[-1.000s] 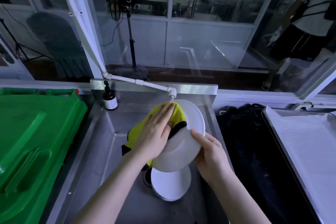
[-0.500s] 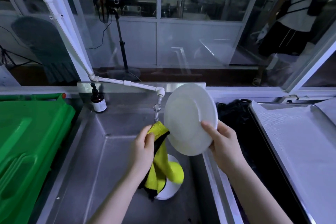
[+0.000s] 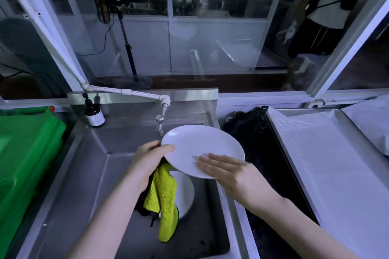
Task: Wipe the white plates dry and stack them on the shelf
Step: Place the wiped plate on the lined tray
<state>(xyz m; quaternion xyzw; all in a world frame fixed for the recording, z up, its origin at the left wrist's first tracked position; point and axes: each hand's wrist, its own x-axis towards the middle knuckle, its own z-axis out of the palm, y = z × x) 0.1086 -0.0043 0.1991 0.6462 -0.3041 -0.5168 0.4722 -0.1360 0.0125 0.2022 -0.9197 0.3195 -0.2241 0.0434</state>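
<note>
A white plate (image 3: 200, 145) is held nearly flat over the right side of the steel sink (image 3: 88, 174). My left hand (image 3: 149, 162) grips its left rim, thumb on top, and also holds a yellow-green cloth (image 3: 166, 197) that hangs down below the plate. My right hand (image 3: 227, 170) lies with straight fingers on the plate's near right surface. More white plates (image 3: 185, 193) sit stacked in the sink bottom, partly hidden by the cloth and the held plate.
A white pipe tap (image 3: 162, 109) hangs over the sink's back, close to the plate. A brown pump bottle (image 3: 94, 114) stands at the back left corner. A green bin lid (image 3: 27, 160) lies left. A steel tray surface (image 3: 328, 166) lies right, past a dark gap.
The plate has tipped from upright to nearly flat and come lower. My left hand, still with the cloth, took hold of its left rim. My right hand let go of the edge and lies flat on top.
</note>
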